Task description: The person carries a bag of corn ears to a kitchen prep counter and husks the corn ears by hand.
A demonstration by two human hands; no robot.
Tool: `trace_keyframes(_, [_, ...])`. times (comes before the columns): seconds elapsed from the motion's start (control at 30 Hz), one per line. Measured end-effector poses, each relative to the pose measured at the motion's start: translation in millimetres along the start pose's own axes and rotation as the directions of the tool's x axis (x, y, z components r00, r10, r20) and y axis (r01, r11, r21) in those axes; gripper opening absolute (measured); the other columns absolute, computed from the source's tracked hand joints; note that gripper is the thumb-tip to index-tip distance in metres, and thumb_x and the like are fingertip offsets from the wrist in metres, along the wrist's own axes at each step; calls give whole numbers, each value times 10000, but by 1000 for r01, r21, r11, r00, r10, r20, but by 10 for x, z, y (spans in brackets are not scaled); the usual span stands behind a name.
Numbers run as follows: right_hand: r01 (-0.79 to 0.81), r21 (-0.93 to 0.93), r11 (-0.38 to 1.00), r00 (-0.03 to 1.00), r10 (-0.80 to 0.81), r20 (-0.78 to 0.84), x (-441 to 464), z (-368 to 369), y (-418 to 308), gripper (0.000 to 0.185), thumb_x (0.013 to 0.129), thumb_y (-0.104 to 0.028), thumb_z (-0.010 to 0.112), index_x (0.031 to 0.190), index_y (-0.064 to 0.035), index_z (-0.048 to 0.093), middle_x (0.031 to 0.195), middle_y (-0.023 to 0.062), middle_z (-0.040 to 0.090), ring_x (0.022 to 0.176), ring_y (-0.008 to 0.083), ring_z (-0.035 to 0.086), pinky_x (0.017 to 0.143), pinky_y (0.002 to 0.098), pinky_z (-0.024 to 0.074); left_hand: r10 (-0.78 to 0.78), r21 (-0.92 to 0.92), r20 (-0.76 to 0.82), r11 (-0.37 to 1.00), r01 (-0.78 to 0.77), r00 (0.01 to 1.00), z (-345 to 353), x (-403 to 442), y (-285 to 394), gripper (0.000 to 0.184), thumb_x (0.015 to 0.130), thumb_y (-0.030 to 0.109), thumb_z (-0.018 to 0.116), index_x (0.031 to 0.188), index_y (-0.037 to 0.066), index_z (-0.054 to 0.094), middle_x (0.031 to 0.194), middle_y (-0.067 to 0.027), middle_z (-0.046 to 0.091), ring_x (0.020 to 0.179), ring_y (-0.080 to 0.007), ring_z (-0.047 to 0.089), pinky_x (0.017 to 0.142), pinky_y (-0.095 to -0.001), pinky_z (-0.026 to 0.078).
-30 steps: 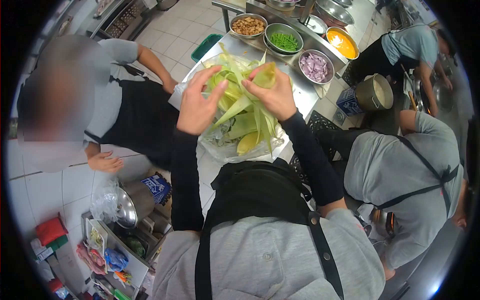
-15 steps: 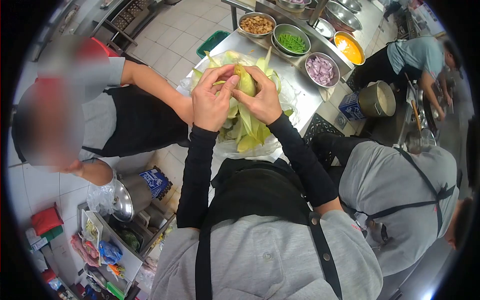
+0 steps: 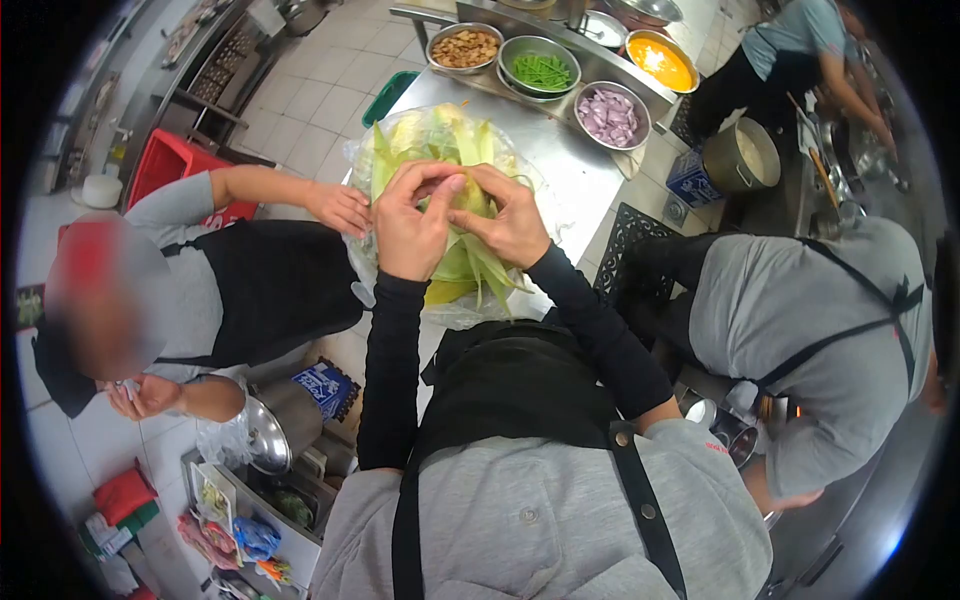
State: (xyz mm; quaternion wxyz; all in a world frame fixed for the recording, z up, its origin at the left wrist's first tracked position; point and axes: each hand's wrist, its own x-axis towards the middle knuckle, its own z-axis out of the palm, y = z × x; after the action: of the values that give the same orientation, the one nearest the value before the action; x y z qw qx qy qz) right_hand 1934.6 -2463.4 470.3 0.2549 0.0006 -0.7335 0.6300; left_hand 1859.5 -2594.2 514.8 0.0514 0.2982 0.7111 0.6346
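Observation:
An ear of corn (image 3: 474, 200) in pale green husk is held between my two hands, above a pile of loose husks (image 3: 465, 265) on clear plastic. My left hand (image 3: 413, 220) pinches the top of the ear, with thumb and fingers pressed together. On the other side, my right hand (image 3: 507, 218) wraps its fingers and thumb round the ear. Husk leaves stick out beyond my fingertips. The hands nearly touch each other, and part of the ear is hidden behind them.
Bowls of browned cubes (image 3: 464, 48), green beans (image 3: 541, 70) and chopped onion (image 3: 607, 116) line the far side of the metal table (image 3: 560, 170). A co-worker (image 3: 270, 280) stands at the left, one hand at the plastic. Two other people work at the right.
Both hands have come together round the ear, whose leaves were spread wide a second ago. The left co-worker has shifted, with a hand now flat beside the plastic. The camera view has moved slightly.

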Motion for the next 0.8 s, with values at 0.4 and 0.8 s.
trace_keyframes(0.4, [-14, -338, 941, 994, -24, -106, -207, -98, -72, 355, 856, -209, 790, 1135, -4, 711, 1049, 150, 673, 1030, 325, 610, 882, 411, 507, -97, -24, -82, 995, 95, 992, 118, -226, -251, 70, 1003, 30, 634, 1023, -37, 632, 940, -81, 702, 853, -111, 657, 771, -257, 526])
trace_keyframes(0.8, [-61, -317, 947, 972, -15, -233, -757, -27, -158, 443, 905, -149, 726, 1312, -17, 611, 1210, 196, 665, 1089, 392, 655, 895, 422, 543, -133, -131, 209, 978, 163, 969, 81, -384, -336, 123, 1017, 68, 647, 1097, -25, 636, 1041, -59, 681, 955, -106, 633, 861, -241, 502])
